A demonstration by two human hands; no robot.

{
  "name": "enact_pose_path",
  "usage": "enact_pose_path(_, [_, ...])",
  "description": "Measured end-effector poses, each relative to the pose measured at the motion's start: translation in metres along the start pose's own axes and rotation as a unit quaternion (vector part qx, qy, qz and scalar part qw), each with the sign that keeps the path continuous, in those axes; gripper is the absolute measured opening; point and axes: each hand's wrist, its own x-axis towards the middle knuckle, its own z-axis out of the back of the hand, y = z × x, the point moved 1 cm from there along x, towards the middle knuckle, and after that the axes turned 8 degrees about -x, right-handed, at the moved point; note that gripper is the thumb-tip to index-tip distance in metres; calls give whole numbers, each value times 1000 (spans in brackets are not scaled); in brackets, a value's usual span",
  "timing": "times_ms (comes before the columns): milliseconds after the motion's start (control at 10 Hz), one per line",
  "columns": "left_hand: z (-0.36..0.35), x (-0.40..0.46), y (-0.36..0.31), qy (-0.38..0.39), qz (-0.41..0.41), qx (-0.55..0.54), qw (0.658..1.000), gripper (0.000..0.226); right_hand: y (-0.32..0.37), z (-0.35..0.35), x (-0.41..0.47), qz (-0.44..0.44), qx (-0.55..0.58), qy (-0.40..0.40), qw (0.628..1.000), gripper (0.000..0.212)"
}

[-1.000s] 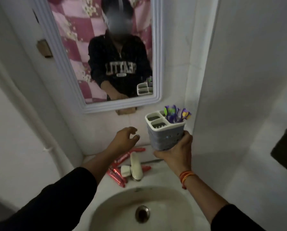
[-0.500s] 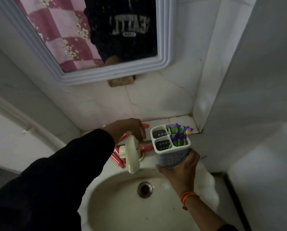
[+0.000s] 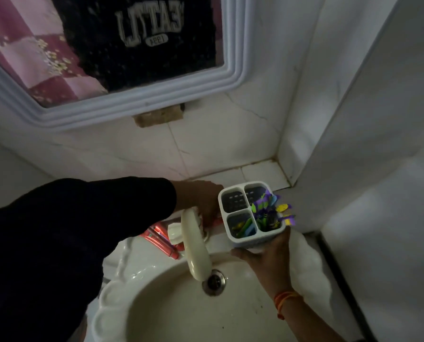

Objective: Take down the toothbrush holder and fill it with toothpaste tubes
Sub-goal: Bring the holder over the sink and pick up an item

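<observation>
My right hand (image 3: 267, 257) grips a white perforated toothbrush holder (image 3: 233, 201) from below, holding it upright above the back right of the sink. Its compartments hold several purple, green and blue toothbrushes (image 3: 267, 213). Red toothpaste tubes (image 3: 159, 239) lie on the ledge behind the tap. My left hand (image 3: 206, 201) reaches down onto the tubes just left of the holder, fingers curled over a red tube; the tap and holder hide most of its fingers.
A cream tap (image 3: 194, 245) juts over the white sink (image 3: 181, 304) with its drain (image 3: 214, 281). A white-framed mirror (image 3: 137, 102) hangs above. Tiled walls close in at the back and right, with a small tiled ledge (image 3: 260, 174) in the corner.
The view has tilted down toward the sink. My left hand dropped from mid-air onto the toothpaste tubes behind the tap. My right hand lowered the holder to beside the tap.
</observation>
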Motion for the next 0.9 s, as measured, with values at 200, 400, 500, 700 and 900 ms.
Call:
enact_pose_path(200, [-3, -14, -8, -24, -24, 33, 999, 49, 30, 13, 1, 13, -29, -6, 999, 106])
enact_pose_path(400, [9, -30, 4, -63, -56, -74, 994, 35, 23, 16, 9, 2, -6, 25, 1000, 81])
enact_pose_path(500, [22, -45, 3, -110, -65, -131, 983, 29, 17, 18, 12, -14, -11, 44, 999, 75])
enact_pose_path(700, [56, -88, -32, -158, -124, -165, 966, 13, 27, 35, 19, -76, -91, 176, 977, 29])
enact_pose_path(900, [78, -96, -90, -130, -90, 17, 987, 48, 34, 38, 22, -95, -98, 201, 970, 34])
